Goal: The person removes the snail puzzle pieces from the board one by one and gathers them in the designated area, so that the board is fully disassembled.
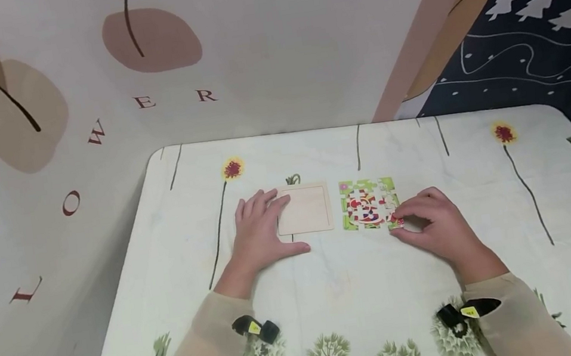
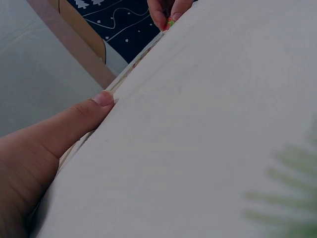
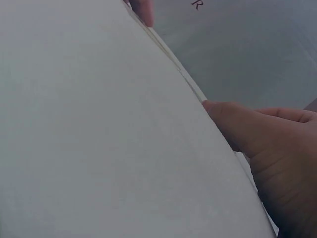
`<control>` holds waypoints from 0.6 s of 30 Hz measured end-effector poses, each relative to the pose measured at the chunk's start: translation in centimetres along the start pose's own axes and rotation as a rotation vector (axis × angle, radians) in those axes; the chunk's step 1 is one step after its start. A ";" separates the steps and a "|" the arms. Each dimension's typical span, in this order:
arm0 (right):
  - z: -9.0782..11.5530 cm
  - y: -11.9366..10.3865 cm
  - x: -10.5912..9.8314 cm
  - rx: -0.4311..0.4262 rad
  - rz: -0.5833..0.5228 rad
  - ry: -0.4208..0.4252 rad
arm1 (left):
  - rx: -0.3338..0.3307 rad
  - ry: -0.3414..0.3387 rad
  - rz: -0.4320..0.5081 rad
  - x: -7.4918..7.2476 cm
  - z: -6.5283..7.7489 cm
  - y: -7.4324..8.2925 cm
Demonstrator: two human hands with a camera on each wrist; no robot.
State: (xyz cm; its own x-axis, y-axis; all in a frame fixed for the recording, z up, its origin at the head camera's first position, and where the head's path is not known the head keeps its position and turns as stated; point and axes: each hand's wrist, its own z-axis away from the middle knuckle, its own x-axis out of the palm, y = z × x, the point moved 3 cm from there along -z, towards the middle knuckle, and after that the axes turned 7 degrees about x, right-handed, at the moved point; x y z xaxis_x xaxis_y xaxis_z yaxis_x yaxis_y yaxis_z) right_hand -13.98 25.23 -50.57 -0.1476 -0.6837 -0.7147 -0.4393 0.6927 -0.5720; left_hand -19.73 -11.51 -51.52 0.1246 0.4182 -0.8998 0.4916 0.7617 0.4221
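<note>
A pale wooden puzzle frame [image 1: 303,210] lies flat in front of me in the head view. My left hand [image 1: 260,229] rests at its left side, fingers extended and thumb stretched out below its lower edge. To the right lies a colourful jigsaw puzzle [image 1: 366,203], with a green border and red figures and small gaps between pieces. At its lower right corner my right hand [image 1: 432,220] pinches a puzzle piece [image 1: 395,222] between thumb and fingers. In the left wrist view, a bit of that piece [image 2: 170,23] shows at the fingertips.
A white tablecloth [image 1: 354,289] printed with flowers covers the table. Behind it stands a light wall covering [image 1: 275,101] with letters, and a dark panel with white trees [image 1: 535,61] at the right. Black wrist cameras [image 1: 269,331] sit on both sleeves.
</note>
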 end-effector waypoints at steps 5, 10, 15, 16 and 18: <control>0.0 0.0 0.3 0.008 -0.005 0.020 | -0.012 -0.010 0.005 0.0 0.4 0.0; 0.0 0.1 0.5 0.018 -0.012 0.022 | -0.011 -0.007 0.003 -0.1 0.5 -0.2; 0.1 0.2 0.7 0.031 -0.012 0.007 | -0.013 -0.008 -0.001 -0.1 0.6 -0.3; 0.2 0.2 0.7 0.036 -0.018 0.007 | -0.014 -0.009 -0.001 -0.1 0.6 -0.2; 0.2 0.3 0.7 0.058 -0.045 0.016 | -0.016 -0.011 -0.002 -0.1 0.6 -0.2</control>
State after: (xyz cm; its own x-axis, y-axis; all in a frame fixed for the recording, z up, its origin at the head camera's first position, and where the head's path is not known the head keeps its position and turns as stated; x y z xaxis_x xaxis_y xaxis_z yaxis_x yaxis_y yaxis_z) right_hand -13.98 25.02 -51.30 -0.1429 -0.7174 -0.6819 -0.3940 0.6732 -0.6257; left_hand -19.33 -12.00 -51.63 0.1330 0.4114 -0.9017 0.4777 0.7705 0.4220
